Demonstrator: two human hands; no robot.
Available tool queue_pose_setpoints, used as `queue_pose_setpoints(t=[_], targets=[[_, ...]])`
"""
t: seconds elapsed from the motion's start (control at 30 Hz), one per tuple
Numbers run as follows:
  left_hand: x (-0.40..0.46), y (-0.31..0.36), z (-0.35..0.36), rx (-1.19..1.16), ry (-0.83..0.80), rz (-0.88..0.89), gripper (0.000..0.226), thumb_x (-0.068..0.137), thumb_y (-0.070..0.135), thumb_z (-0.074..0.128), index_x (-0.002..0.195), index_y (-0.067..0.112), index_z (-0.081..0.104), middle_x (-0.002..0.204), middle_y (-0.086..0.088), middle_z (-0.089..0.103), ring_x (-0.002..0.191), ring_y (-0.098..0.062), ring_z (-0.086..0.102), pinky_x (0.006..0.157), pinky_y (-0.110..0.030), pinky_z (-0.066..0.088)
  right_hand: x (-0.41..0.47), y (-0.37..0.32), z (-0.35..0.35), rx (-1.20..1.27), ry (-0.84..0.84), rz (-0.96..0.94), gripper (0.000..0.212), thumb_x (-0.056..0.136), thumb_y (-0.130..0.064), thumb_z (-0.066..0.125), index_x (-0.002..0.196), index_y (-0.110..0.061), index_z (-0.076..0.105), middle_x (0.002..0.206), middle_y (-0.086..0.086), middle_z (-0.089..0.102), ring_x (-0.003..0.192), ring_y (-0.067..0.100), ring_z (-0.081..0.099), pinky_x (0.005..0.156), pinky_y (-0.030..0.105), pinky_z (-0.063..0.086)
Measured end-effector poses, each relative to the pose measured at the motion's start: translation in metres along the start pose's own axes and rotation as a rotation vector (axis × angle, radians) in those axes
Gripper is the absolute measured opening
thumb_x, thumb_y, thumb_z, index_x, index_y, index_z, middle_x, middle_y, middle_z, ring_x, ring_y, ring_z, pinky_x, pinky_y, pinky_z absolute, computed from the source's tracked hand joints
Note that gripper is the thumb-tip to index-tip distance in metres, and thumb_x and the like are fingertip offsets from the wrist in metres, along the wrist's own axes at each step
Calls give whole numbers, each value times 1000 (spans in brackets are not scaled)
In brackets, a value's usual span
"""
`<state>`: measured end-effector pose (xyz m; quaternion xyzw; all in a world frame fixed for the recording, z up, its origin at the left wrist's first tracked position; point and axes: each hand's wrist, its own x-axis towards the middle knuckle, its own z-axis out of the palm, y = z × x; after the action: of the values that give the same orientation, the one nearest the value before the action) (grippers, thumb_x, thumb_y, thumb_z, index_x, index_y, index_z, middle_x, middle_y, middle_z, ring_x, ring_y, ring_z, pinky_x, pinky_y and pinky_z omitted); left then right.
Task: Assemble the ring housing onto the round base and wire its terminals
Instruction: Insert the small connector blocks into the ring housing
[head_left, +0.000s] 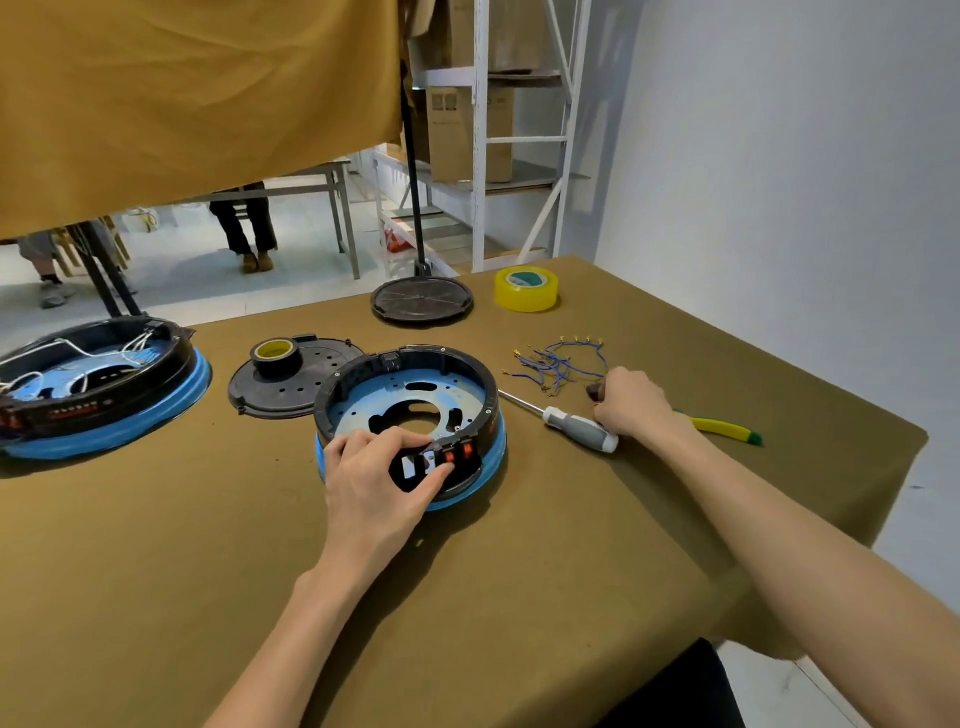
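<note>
Ring housing (410, 384) sits on the blue round base (496, 447), mid-table. Left hand (374, 483) grips its near rim at the switch panel. Right hand (631, 402) curls over something small just beside the screwdriver (576, 423); can't tell what. Risk: housing rotates off alignment, unfastened. Wires (558, 364) tangled, far right.

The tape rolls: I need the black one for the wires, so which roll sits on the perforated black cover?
The black tape roll, upright on the perforated black cover left of the ring housing. The yellow tape roll lies on the table at the far edge.
</note>
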<state>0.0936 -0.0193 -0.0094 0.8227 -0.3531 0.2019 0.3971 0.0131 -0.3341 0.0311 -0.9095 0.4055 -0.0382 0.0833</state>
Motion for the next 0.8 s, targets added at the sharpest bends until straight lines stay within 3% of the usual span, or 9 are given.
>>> queue_pose_setpoints(t=[0.13,0.3,0.43,0.5,0.63,0.8], targets=[[0,0,-2,1,-17,13,33,78,39,87,105,26,73,91,16,61,89,-9,51,91,-28,27,-6,9,-2,0,114,-101,25,89,-17,70,113,-9,72,115,15,66,101,34,64,83,37,52],[1,-1,-3,15,-29,21,34,80,46,82,107,29,72,93,14,66,90,-7,52,90,-26,26,-57,-19,-9,490,228,-364,5,87,-18,78,92,-16,80,83,-4,70,74,8,61,68,20,46],[-3,8,0,93,-36,30,33,83,47,79,108,26,72,96,11,72,89,-11,58,88,-34,37,-106,-63,-4,964,64,-511,7,85,-21,83,86,-22,76,76,-2,70,49,19,64,47,27,50],[-7,17,2,79,-25,25,33,86,44,79,112,25,73,103,9,74,98,-14,61,95,-39,39,-117,-77,-2,1121,-17,-513,8,85,-18,83,88,-16,76,79,6,71,48,23,65,47,26,51],[-11,25,-7,-90,80,12,24,91,39,66,110,26,73,107,17,72,113,-9,60,121,-51,22,-129,-88,2,1084,-71,-590,25,81,-13,85,102,-24,77,84,-5,71,66,12,69,64,23,57],[-10,27,-23,-311,91,-1,28,92,49,63,111,31,74,96,26,69,107,0,58,113,-36,29,-145,-96,13,853,151,-769,37,83,-7,79,114,-24,68,86,-11,62,74,15,63,64,26,56]])
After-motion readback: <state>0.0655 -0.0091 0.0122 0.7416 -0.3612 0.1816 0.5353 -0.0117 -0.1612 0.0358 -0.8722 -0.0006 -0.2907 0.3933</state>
